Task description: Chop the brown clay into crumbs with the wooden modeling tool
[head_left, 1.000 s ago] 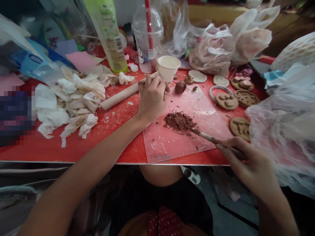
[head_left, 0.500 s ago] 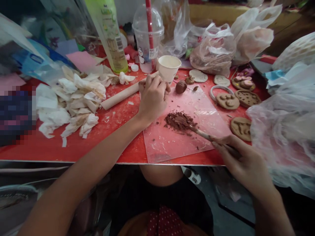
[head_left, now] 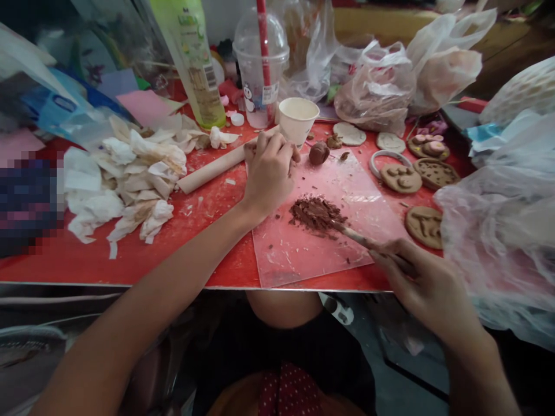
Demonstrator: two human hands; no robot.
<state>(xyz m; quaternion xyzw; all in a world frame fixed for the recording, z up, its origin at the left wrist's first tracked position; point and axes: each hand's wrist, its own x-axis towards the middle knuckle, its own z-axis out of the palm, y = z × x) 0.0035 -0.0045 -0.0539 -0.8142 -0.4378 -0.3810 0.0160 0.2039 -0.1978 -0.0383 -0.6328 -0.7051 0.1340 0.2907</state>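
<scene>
My right hand (head_left: pixel 416 277) is closed round a thin wooden stick-like tool (head_left: pixel 358 237). The tool's far end lies in a heap of dark brown crumbled clay (head_left: pixel 314 212) on a clear plastic sheet (head_left: pixel 286 268). My left hand (head_left: pixel 271 167) is curled with its knuckles up at the sheet's far left corner; anything under its fingers is hidden. Just behind it stands a white paper cup (head_left: pixel 299 115). A pale rolling pin (head_left: pixel 212 167) runs left from beside that hand. To its right, a brown clay ball (head_left: pixel 319 153) sits on the sheet.
Crumpled tissues (head_left: pixel 130 167) are piled at left. Behind stand a green bottle (head_left: pixel 197 75) and a domed plastic cup (head_left: pixel 260 75) with a red straw. Several decorated clay discs (head_left: pixel 401 177) and a white ring (head_left: pixel 381 156) lie at right, beside plastic bags (head_left: pixel 503 231).
My right hand and the tool have shifted very slightly. My left hand stays where it was, and the brown heap looks nearly the same.
</scene>
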